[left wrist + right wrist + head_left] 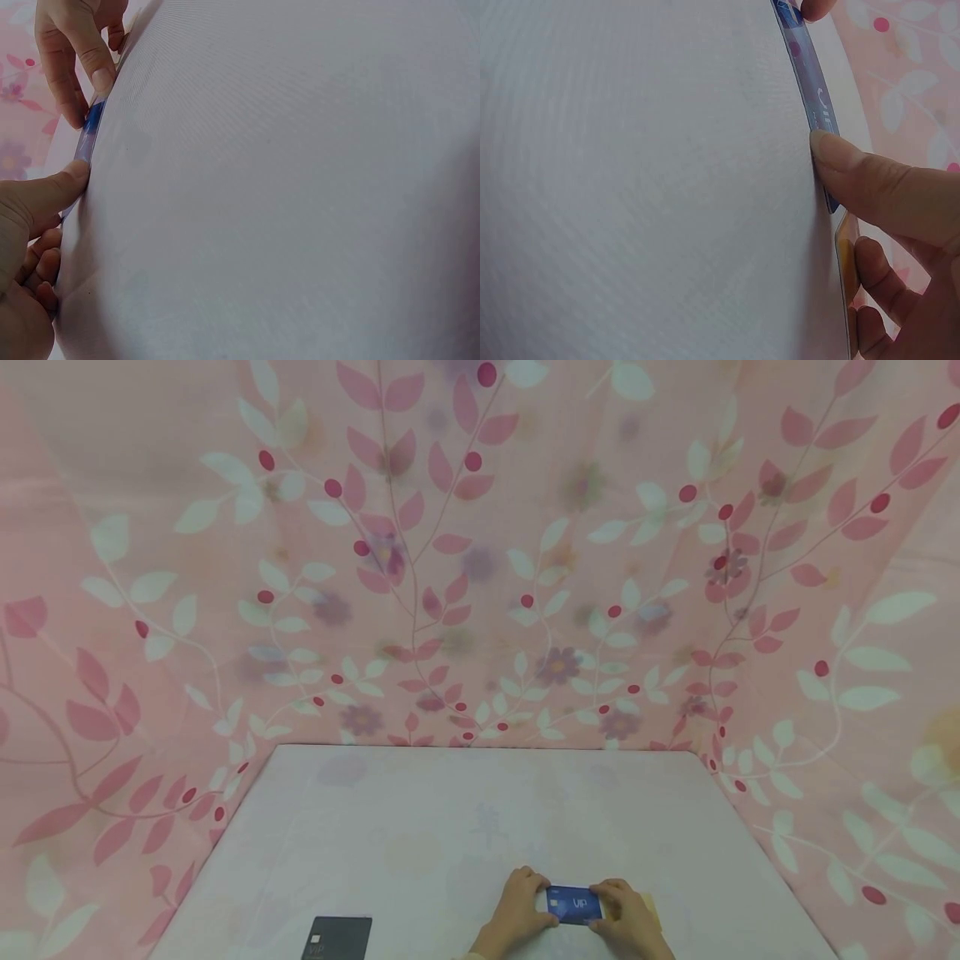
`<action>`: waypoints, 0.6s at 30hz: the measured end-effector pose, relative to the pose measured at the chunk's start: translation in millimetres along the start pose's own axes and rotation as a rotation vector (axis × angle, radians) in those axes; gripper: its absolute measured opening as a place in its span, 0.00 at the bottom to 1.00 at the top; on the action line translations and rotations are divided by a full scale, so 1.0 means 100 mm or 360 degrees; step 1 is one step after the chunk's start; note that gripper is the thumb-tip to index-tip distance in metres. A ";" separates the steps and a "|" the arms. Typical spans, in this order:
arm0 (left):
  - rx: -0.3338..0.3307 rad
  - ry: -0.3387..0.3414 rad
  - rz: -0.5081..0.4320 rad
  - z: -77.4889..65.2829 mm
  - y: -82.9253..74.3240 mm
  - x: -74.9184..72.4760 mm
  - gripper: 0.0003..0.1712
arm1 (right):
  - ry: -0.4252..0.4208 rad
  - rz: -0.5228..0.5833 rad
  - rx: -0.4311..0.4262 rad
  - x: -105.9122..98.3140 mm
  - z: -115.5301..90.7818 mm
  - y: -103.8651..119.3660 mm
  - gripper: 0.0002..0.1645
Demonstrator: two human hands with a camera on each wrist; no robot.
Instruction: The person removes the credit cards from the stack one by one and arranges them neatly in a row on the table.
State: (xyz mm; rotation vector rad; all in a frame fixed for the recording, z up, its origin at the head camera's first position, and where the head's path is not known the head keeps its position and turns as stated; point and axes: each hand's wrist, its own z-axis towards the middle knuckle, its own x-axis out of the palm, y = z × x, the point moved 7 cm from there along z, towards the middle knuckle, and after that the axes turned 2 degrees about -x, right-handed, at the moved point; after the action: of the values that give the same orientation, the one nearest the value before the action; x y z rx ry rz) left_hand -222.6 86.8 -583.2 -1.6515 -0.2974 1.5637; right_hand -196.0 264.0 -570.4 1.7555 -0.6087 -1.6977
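A blue card [573,905] printed "VIP" lies flat at the front of the white table, between both hands. My left hand [517,906] pinches its left end, thumb at the near corner and a finger at the far corner. On the opposite end my right hand [628,917] does the same, and its thumb [840,157] shows on the card's edge in the right wrist view. A yellow card [652,906] lies beneath the right hand, mostly hidden, with the curled lower fingers beside it.
A black card [339,937], also marked "VIP", lies on the table to the left, cut off by the lower frame edge. The white tabletop [420,827] ends at pink floral cloth [465,610] at the back and on both sides.
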 end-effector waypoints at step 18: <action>0.0007 -0.0020 0.0021 0.03 0.04 0.04 0.27 | 0.0000 0.0007 -0.0043 0.01 0.00 0.00 0.26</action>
State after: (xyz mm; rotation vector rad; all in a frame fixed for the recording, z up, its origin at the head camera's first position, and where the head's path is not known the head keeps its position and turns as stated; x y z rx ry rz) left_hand -225.5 88.0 -588.1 -1.6441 -0.2899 1.5839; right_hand -196.3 263.6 -570.9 1.7341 -0.5863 -1.6952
